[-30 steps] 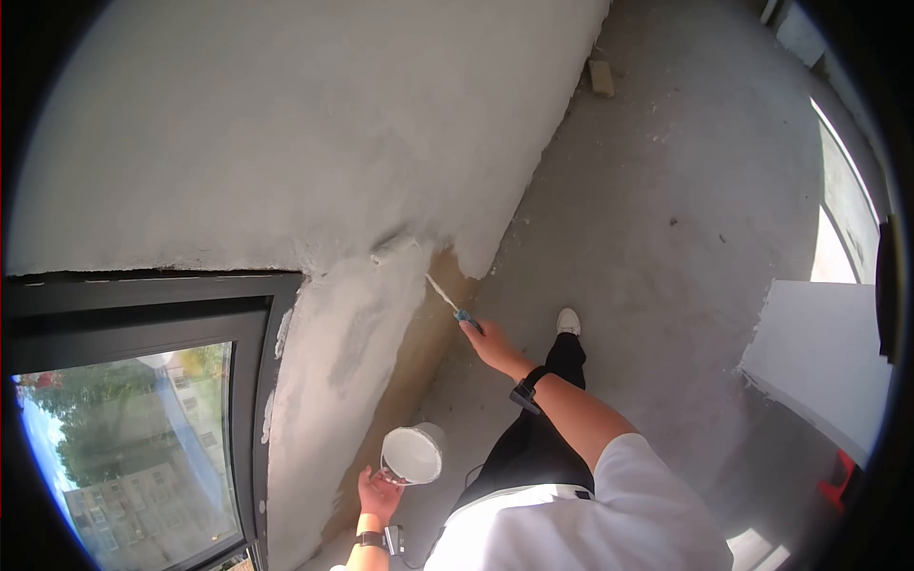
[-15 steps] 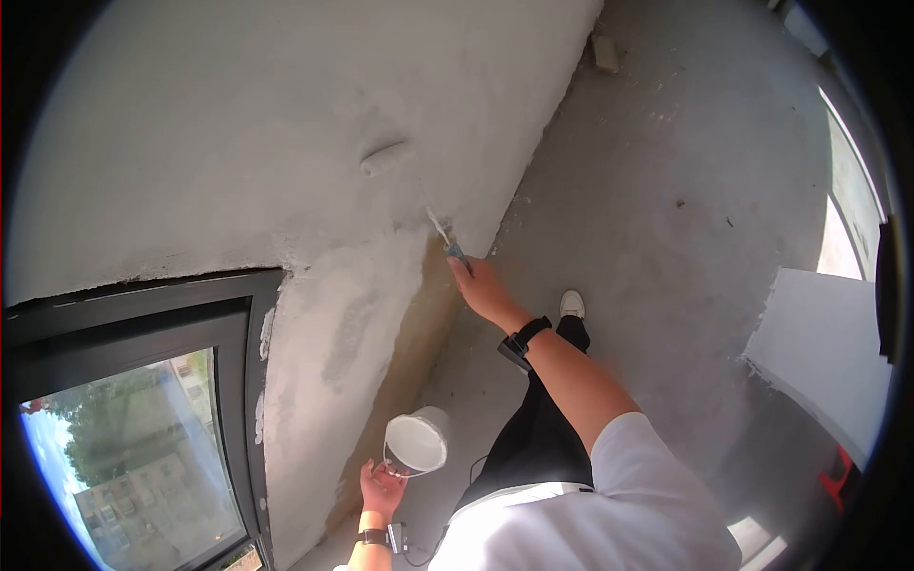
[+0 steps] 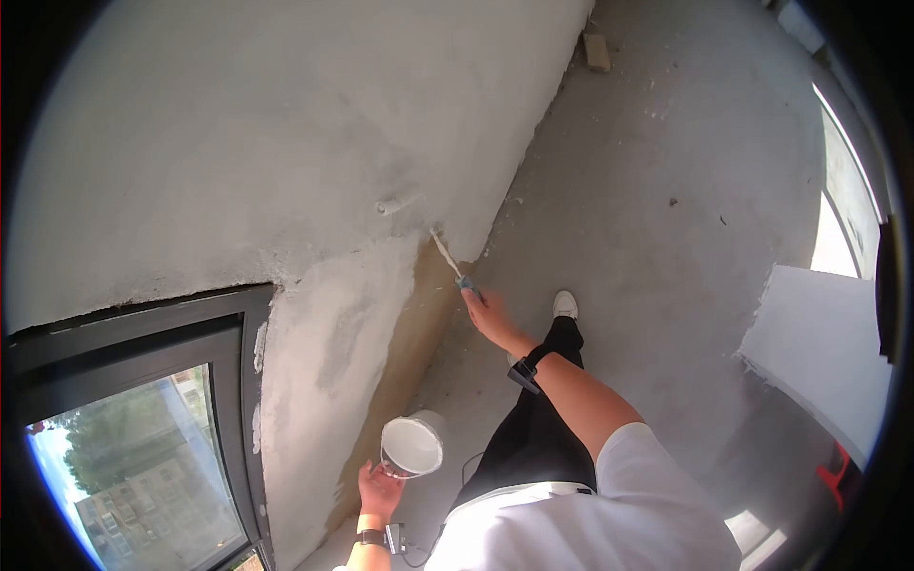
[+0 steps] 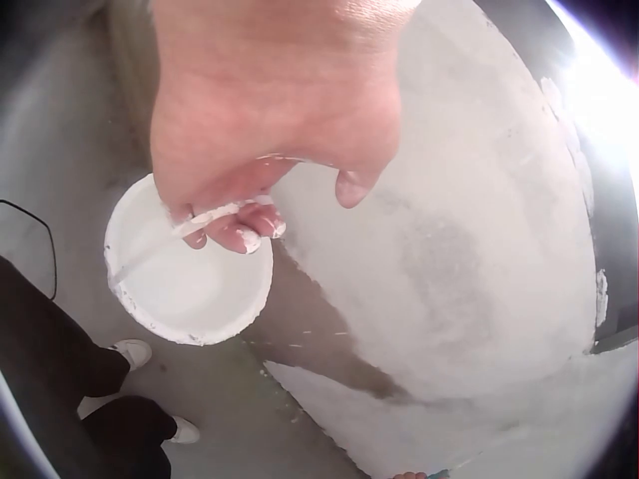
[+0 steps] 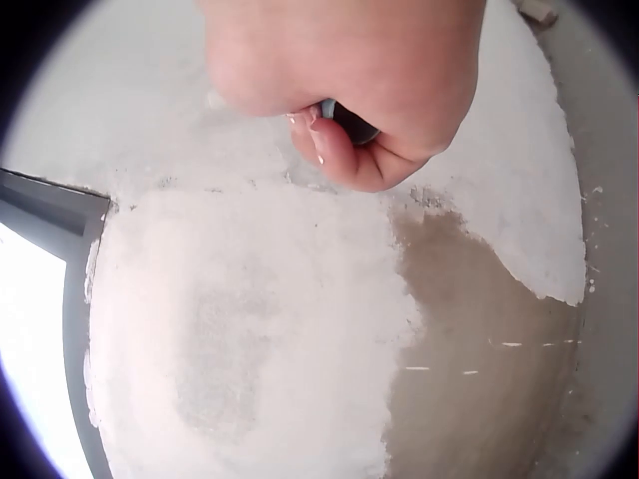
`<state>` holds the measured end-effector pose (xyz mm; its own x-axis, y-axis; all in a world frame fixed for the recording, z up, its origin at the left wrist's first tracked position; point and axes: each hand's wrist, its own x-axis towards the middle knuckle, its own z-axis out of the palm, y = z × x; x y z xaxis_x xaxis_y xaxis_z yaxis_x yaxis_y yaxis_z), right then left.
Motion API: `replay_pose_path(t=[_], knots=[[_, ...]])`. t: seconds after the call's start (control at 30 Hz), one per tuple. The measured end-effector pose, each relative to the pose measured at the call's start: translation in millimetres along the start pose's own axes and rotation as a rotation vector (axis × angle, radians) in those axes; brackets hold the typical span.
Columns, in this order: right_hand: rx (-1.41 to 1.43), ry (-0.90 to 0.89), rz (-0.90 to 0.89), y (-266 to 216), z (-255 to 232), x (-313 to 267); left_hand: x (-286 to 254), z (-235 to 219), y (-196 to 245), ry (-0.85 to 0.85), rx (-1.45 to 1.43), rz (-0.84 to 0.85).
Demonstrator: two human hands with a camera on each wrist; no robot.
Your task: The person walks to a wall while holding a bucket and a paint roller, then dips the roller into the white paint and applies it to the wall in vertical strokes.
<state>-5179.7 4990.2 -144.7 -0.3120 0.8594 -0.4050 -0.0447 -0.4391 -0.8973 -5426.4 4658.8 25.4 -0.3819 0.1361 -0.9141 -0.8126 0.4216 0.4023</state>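
Note:
In the head view my right hand (image 3: 490,322) grips the blue handle of a paint roller (image 3: 465,284). Its white sleeve (image 3: 396,205) lies against the wall (image 3: 276,124), just above the corner by the window. In the right wrist view the fingers (image 5: 349,165) are curled round the handle, and the sleeve is hidden behind the hand. My left hand (image 3: 381,493) holds a white bucket (image 3: 434,421) by its handle, low beside the wall. In the left wrist view the paint-smeared fingertips (image 4: 250,239) hook the coated bucket handle (image 4: 222,212), and white paint shows inside.
A brown, uncoated strip (image 3: 405,357) runs down the lower wall beside the whitened part. A dark-framed window (image 3: 243,381) is at the left. On the grey floor (image 3: 657,209) lies a block (image 3: 597,53); a white panel (image 3: 819,343) and a red object (image 3: 835,476) are at the right.
My right hand pushed the roller up the wall, then drew it partway back down. The left hand still holds the bucket in nearly the same place.

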Motion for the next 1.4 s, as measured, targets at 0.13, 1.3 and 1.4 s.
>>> replay_pose_path(t=[0.13, 1.3, 1.4], knots=[[0.317, 0.001, 0.026, -82.2, -36.8, 58.9, 9.5, -12.0, 1.8, -0.031, -0.027, -0.017], [0.498, -0.244, 0.455, 16.5, 93.4, -53.1, 22.8, -1.7, 0.9, -0.025, -0.027, -0.063], [0.556, -0.273, 0.489, 25.5, 95.5, -62.4, 24.1, 2.6, 1.3, -0.007, -0.011, -0.066]])
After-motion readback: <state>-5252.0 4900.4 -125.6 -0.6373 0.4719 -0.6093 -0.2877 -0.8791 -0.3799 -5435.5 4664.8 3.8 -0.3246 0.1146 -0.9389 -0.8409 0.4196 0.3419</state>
